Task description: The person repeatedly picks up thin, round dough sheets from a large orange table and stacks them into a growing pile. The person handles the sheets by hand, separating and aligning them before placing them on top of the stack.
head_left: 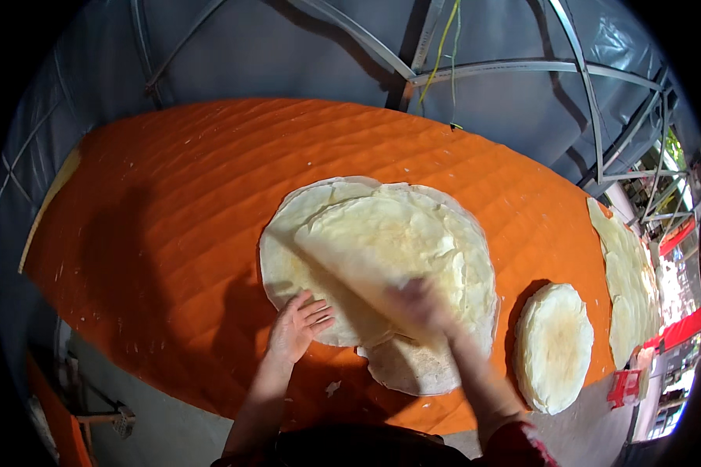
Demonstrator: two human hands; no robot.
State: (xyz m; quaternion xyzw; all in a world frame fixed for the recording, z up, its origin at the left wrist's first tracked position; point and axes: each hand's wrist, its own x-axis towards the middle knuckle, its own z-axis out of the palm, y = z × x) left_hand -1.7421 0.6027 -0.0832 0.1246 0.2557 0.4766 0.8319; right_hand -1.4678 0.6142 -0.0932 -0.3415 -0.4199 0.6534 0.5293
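Large, thin, pale flatbreads [397, 218] lie overlapping in a loose pile in front of me. One sheet [343, 257] has its near left edge raised or folded over, with a shadow beneath it. My right hand [420, 303] is smeared by motion at that edge; whether its fingers grip the sheet cannot be made out. My left hand [302, 319] is open, fingers apart, at the pile's near left border, and it holds nothing. A browner flatbread [409, 366] sticks out from the pile on the near side.
An orange quilted cloth [187, 187] covers the table. To the right stands a thick stack of smaller round flatbreads [554, 346]. More flatbread sheets [627, 280] lie at the table's far right edge. Behind the table are a grey tarp wall [273, 54] and metal bars [506, 68].
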